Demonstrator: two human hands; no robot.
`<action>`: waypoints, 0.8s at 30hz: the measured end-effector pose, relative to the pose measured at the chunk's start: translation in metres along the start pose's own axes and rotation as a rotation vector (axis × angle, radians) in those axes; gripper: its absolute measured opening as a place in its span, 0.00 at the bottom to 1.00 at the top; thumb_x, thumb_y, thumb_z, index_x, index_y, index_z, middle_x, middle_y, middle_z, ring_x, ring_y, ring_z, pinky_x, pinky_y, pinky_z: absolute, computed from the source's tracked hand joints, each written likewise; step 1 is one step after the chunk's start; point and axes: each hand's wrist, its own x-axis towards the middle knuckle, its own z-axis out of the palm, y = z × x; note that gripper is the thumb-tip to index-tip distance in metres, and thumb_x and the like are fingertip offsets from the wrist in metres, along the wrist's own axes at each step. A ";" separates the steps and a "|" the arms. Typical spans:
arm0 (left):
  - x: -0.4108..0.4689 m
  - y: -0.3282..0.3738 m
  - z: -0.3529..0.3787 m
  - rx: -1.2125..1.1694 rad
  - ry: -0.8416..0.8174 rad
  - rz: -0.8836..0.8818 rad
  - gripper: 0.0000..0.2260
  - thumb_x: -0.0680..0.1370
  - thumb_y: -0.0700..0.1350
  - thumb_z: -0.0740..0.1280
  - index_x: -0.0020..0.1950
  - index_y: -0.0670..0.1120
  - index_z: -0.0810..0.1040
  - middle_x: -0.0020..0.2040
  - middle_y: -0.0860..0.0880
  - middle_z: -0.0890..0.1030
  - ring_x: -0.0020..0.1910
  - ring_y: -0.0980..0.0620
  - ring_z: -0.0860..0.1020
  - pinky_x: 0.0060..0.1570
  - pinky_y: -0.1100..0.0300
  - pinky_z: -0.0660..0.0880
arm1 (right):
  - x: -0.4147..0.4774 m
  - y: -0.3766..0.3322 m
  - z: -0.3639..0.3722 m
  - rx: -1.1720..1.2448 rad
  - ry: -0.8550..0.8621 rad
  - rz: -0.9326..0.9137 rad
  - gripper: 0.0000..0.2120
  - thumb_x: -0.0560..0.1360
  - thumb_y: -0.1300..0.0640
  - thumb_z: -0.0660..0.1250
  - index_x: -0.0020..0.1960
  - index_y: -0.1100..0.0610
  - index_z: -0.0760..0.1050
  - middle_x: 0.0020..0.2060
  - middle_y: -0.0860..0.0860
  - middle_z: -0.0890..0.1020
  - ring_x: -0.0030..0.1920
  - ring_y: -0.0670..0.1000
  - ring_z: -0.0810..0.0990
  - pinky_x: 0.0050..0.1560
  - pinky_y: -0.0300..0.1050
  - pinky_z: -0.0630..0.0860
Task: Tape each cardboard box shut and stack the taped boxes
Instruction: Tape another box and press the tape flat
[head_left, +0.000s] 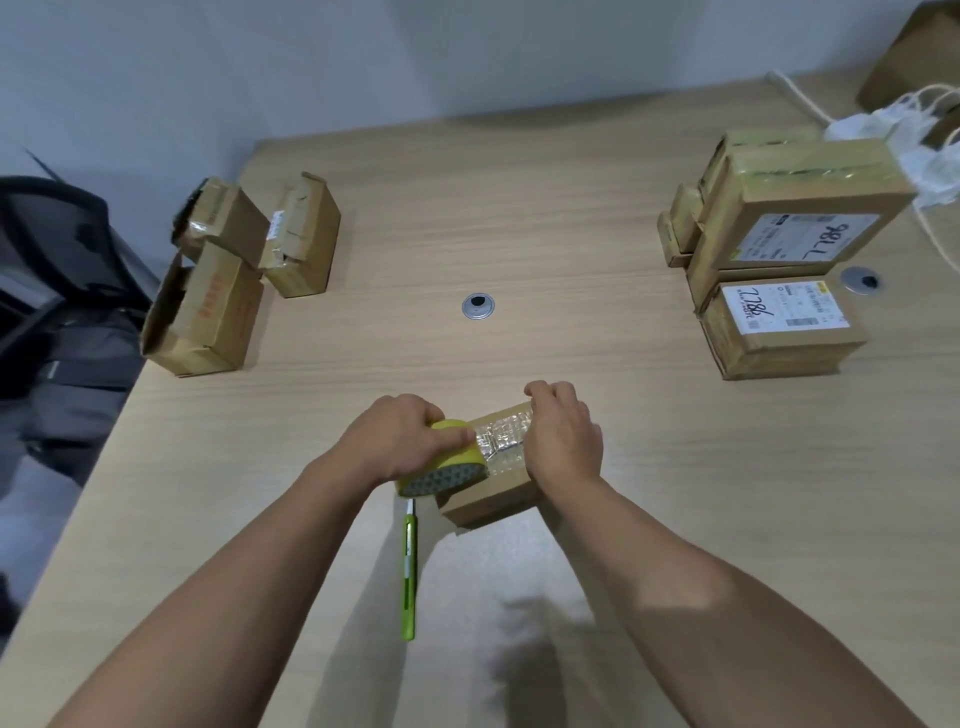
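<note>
the left hand (400, 439) grips a yellow tape roll (441, 462) against the small cardboard box (488, 499) on the counter (571, 260); the right hand (563, 431) curls over that box's top, between both hands.

The right hand (563, 436) covers the right side of the small box (488, 503), and the left hand (395, 439) hides much of the tape roll (447, 478). The tape roll hides the top end of the green knife (409, 571). The brown box (914, 57) in the far right corner and the black chair (47, 244) on the left are cut off by the edge, and the small print on the labels (810, 236) is too tiny to read.
</note>
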 end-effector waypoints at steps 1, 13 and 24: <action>0.000 0.000 0.000 -0.015 0.000 -0.007 0.22 0.76 0.63 0.68 0.39 0.43 0.82 0.39 0.41 0.82 0.42 0.45 0.79 0.43 0.51 0.75 | 0.001 -0.005 -0.003 -0.007 0.029 -0.023 0.23 0.79 0.65 0.58 0.70 0.46 0.69 0.66 0.47 0.70 0.62 0.55 0.71 0.54 0.51 0.67; -0.005 0.001 0.002 -0.341 -0.062 0.155 0.20 0.77 0.62 0.65 0.34 0.48 0.78 0.31 0.53 0.76 0.33 0.53 0.73 0.37 0.56 0.66 | -0.023 -0.006 0.008 -0.079 0.035 -0.036 0.19 0.86 0.47 0.47 0.63 0.51 0.74 0.61 0.48 0.73 0.62 0.54 0.70 0.53 0.50 0.69; 0.016 -0.029 -0.010 -0.214 -0.084 0.288 0.21 0.78 0.57 0.68 0.37 0.40 0.78 0.32 0.46 0.75 0.33 0.51 0.73 0.35 0.57 0.67 | -0.022 -0.009 0.009 -0.108 0.074 0.031 0.20 0.86 0.47 0.48 0.64 0.52 0.75 0.62 0.49 0.74 0.62 0.55 0.71 0.53 0.50 0.71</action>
